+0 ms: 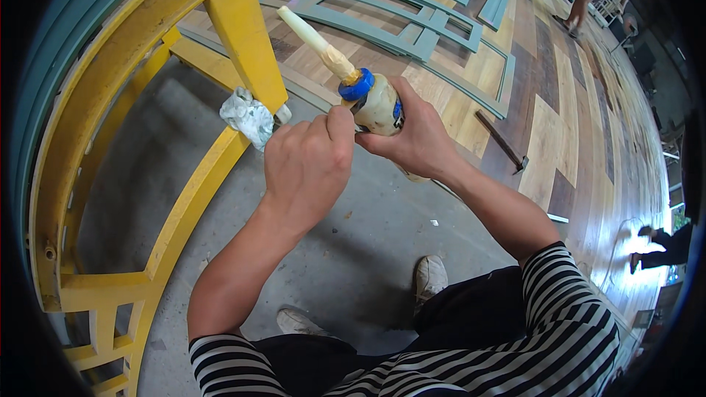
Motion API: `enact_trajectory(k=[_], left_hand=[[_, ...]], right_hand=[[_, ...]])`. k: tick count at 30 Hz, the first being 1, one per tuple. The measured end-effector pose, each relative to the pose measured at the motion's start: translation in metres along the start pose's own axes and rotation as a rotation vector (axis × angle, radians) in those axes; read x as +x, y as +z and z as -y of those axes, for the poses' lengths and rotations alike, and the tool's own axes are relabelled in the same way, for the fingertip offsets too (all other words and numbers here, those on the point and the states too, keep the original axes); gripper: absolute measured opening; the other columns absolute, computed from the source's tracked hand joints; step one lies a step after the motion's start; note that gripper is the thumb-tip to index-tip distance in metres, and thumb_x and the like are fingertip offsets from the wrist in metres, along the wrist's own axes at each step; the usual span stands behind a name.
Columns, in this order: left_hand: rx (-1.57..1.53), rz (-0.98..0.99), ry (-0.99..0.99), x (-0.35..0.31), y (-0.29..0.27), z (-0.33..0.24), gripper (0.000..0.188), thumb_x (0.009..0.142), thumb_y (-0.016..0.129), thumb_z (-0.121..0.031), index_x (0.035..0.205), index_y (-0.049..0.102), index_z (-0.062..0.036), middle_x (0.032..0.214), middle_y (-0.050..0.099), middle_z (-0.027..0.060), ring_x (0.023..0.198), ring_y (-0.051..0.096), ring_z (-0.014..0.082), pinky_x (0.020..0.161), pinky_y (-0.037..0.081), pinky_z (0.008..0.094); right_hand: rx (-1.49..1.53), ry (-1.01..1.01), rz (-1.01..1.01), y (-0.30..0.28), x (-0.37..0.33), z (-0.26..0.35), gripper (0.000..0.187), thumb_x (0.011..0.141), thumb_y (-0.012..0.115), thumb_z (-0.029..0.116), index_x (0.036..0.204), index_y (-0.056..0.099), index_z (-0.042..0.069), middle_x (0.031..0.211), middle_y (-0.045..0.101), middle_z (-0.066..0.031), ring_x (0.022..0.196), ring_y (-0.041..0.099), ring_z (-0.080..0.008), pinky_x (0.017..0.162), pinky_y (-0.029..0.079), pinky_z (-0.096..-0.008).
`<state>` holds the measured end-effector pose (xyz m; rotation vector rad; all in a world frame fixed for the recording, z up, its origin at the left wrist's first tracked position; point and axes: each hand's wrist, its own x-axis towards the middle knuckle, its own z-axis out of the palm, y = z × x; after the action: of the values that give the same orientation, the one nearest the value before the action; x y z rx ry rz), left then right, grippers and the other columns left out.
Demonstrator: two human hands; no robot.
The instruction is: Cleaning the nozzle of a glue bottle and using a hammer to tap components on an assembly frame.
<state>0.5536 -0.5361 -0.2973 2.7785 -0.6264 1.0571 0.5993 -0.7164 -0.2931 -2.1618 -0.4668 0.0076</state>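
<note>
My right hand (418, 132) is wrapped around a pale glue bottle (379, 106) with a blue collar (357, 84) and a long cream nozzle (312, 37) that points up and to the left. My left hand (307, 164) is closed in a fist right beside the bottle, its thumb and fingers pressed at the bottle's neck just below the blue collar. A crumpled white rag (248, 117) is stuck against the yellow frame (187, 198), just left of my left hand.
The yellow curved wooden frame stands at the left on a grey concrete floor (353, 242). Grey-green frames (397, 22) lie on a patchwork wooden surface behind. A hammer (501, 143) lies to the right. Another person stands at the top right, and my shoes (430, 276) are below.
</note>
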Motion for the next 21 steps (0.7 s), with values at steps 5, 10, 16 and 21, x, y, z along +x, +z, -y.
enact_trajectory(k=[5, 10, 16, 21], left_hand=[[0.007, 0.02, 0.01, 0.0003, -0.0025, -0.0011, 0.013, 0.078, 0.064, -0.006, 0.08, 0.051, -0.0078, 0.059, 0.057, 0.005, 0.052, 0.062, 0.0204, 0.049, 0.046, 0.0347], [-0.007, 0.008, 0.013, -0.0002, -0.0031, -0.0014, 0.013, 0.079, 0.064, -0.006, 0.08, 0.051, -0.0073, 0.059, 0.058, 0.0054, 0.051, 0.062, 0.0207, 0.048, 0.047, 0.034], [-0.003, 0.022, 0.017, -0.0004, -0.0036, 0.0001, 0.012, 0.079, 0.064, -0.006, 0.082, 0.052, -0.0061, 0.059, 0.058, 0.0056, 0.051, 0.063, 0.021, 0.048, 0.047, 0.0342], [-0.007, 0.0, 0.021, -0.0008, -0.0031, 0.0004, 0.012, 0.08, 0.064, -0.007, 0.084, 0.054, -0.0048, 0.059, 0.058, 0.0057, 0.052, 0.063, 0.0212, 0.048, 0.047, 0.0348]], right_hand=[[-0.023, -0.001, -0.014, 0.0021, 0.0002, -0.0014, 0.069, 0.073, 0.086, 0.026, 0.129, 0.051, 0.007, 0.107, 0.069, -0.0175, 0.101, 0.07, -0.0309, 0.088, 0.053, -0.039], [-0.049, 0.003, -0.012, 0.002, -0.0007, 0.0011, 0.069, 0.073, 0.085, 0.026, 0.13, 0.051, 0.007, 0.107, 0.069, -0.0178, 0.101, 0.069, -0.0319, 0.088, 0.053, -0.0395], [-0.05, 0.001, -0.018, 0.0039, -0.001, 0.0, 0.069, 0.073, 0.085, 0.026, 0.13, 0.052, 0.007, 0.108, 0.069, -0.0177, 0.102, 0.069, -0.0318, 0.088, 0.053, -0.0399], [-0.045, 0.016, -0.017, 0.0043, -0.0007, 0.0028, 0.069, 0.073, 0.085, 0.026, 0.13, 0.051, 0.006, 0.108, 0.069, -0.0181, 0.102, 0.069, -0.0324, 0.088, 0.053, -0.0401]])
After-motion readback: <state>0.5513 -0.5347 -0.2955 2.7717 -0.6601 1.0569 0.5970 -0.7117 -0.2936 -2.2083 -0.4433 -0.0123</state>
